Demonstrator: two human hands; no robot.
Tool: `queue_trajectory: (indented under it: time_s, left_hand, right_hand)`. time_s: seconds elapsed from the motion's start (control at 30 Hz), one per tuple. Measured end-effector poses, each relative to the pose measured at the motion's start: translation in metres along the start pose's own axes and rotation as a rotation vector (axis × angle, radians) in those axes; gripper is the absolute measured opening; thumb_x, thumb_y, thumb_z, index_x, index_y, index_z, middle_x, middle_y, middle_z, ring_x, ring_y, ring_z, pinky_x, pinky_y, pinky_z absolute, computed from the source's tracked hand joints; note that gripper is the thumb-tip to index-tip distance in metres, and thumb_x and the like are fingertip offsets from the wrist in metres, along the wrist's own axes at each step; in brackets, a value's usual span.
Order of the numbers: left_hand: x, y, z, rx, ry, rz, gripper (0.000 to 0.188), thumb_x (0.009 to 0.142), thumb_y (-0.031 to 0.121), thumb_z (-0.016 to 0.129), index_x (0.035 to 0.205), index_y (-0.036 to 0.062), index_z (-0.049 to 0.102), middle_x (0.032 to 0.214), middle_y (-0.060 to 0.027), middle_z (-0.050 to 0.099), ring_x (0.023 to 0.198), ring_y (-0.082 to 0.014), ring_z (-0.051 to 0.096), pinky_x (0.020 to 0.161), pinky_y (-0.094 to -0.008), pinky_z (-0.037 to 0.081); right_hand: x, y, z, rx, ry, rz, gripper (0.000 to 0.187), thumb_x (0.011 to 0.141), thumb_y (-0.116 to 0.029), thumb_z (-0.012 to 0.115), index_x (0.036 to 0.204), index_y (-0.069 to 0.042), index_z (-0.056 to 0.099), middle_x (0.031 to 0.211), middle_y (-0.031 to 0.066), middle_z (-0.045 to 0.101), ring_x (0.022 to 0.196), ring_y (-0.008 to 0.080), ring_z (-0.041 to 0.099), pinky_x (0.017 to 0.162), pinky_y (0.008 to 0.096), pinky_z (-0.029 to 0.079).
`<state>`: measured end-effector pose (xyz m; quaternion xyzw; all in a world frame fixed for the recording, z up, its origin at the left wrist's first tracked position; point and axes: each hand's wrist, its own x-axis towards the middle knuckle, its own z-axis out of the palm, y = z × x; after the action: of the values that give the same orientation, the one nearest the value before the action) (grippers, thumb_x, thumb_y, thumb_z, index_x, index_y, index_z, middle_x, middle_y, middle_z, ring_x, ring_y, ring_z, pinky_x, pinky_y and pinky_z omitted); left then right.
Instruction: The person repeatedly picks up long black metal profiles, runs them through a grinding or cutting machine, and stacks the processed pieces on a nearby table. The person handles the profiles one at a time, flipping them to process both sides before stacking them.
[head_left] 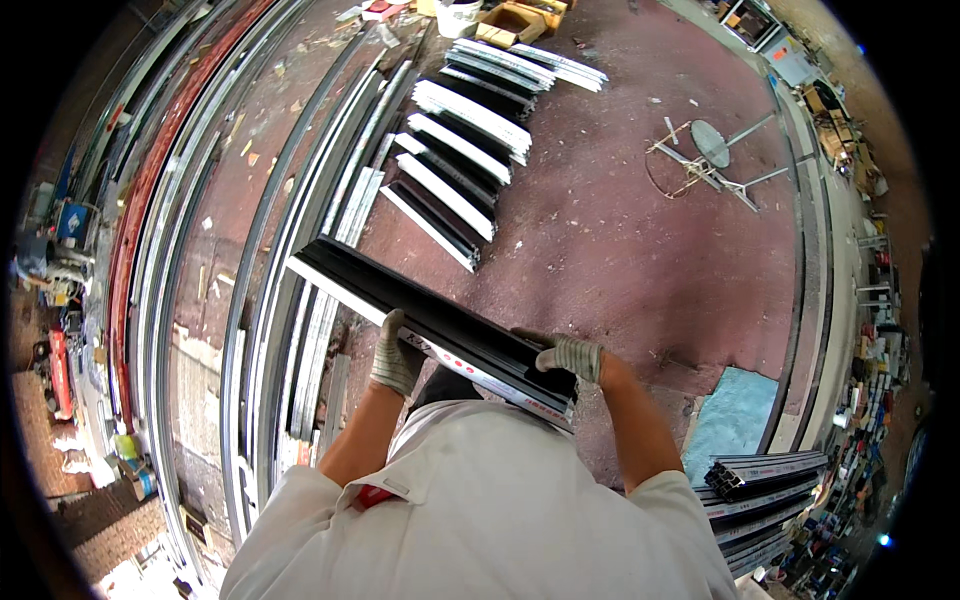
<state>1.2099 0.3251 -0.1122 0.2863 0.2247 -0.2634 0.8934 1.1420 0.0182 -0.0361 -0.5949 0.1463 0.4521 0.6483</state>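
Observation:
A long black profile piece (430,312) with a white side strip lies slantwise in front of my body, its far end up to the left. My left hand (398,358), in a striped work glove, is closed on its near side around the middle. Near the right end, my right hand (572,358), also gloved, grips it with the thumb on top and the other fingers mostly hidden. Beyond it on the floor, several similar black and white profile pieces (450,195) lie in a slanting row, the nearest well apart from the held one.
Long metal bars (255,330) and a red beam (150,190) run along the left. A profile stack (765,490) stands at the lower right beside a light blue sheet (735,420). A round-topped stand (710,145) lies at the far right; cardboard boxes (510,25) are at the back.

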Motion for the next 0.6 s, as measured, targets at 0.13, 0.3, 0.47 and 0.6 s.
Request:
queue_trajectory:
  time_s: [0.13, 0.3, 0.47, 0.6]
  left_hand:
    - [0.037, 0.014, 0.025, 0.014, -0.019, -0.014, 0.051, 0.079, 0.039, 0.072, 0.118, 0.0079, 0.061, 0.114, -0.0073, 0.066, 0.108, -0.0264, 0.060, 0.099, -0.0444, 0.045]
    - [0.082, 0.006, 0.048, -0.007, 0.074, 0.025, 0.053, 0.079, 0.039, 0.072, 0.119, 0.0074, 0.059, 0.115, -0.0086, 0.064, 0.109, -0.0282, 0.059, 0.098, -0.0459, 0.046]
    - [0.123, -0.020, 0.093, -0.055, 0.121, 0.082, 0.049, 0.078, 0.040, 0.071, 0.114, 0.0081, 0.063, 0.111, -0.0074, 0.067, 0.105, -0.0276, 0.061, 0.096, -0.0457, 0.048]
    - [0.161, -0.052, 0.152, -0.091, 0.195, 0.139, 0.052, 0.074, 0.041, 0.076, 0.113, 0.0084, 0.061, 0.109, -0.0066, 0.066, 0.104, -0.0273, 0.060, 0.097, -0.0456, 0.046]
  right_hand:
    - [0.008, -0.035, -0.032, -0.003, -0.005, 0.011, 0.077, 0.075, -0.014, 0.060, 0.148, -0.016, 0.035, 0.123, 0.0133, 0.057, 0.112, 0.0267, 0.053, 0.099, 0.0345, 0.042]
    - [0.032, -0.052, -0.090, 0.089, -0.071, 0.058, 0.077, 0.074, -0.016, 0.061, 0.148, -0.017, 0.036, 0.121, 0.0132, 0.059, 0.109, 0.0260, 0.055, 0.097, 0.0349, 0.044]
    - [0.051, -0.084, -0.179, -0.104, -0.197, 0.057, 0.073, 0.078, -0.015, 0.059, 0.147, -0.020, 0.036, 0.119, 0.0105, 0.060, 0.102, 0.0222, 0.058, 0.087, 0.0339, 0.050]
    - [0.070, -0.097, -0.265, -0.145, -0.259, -0.005, 0.071, 0.079, -0.017, 0.061, 0.146, -0.019, 0.039, 0.118, 0.0097, 0.061, 0.103, 0.0214, 0.057, 0.089, 0.0337, 0.048]
